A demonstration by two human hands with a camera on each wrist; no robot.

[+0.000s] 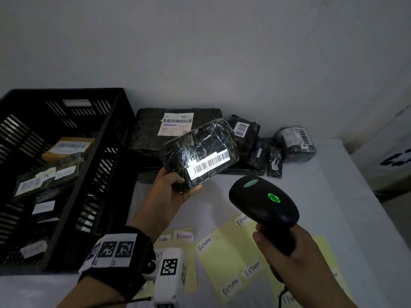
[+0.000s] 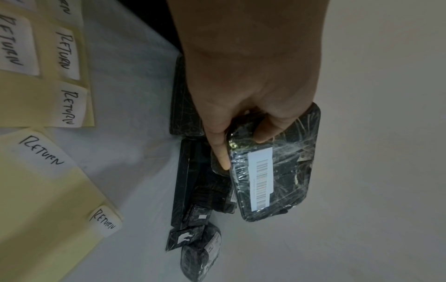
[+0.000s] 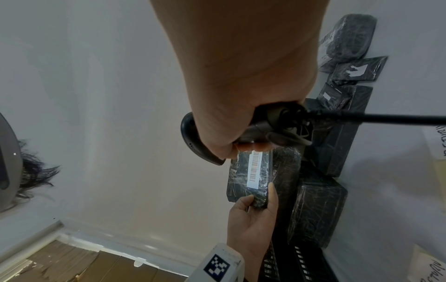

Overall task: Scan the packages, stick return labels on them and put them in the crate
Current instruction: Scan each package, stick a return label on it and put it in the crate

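Left hand (image 1: 169, 192): fingers grip the wrapped package (image 1: 200, 152) by its lower end, raised above the tabletop (image 1: 311, 192), right of the crate (image 1: 66, 174).
Right hand (image 1: 295, 252): fingers closed round the scanner (image 1: 264, 203) handle, green light on, right of the package.
Return labels (image 1: 231, 263): on the tabletop below the scanner.

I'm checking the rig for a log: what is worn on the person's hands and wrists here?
Both hands are bare, with no gloves or sleeves. The left wrist carries a black strap with white square-patterned marker tags and a white boxy camera unit bearing a similar tag. The right hand shows nothing worn in the head view.
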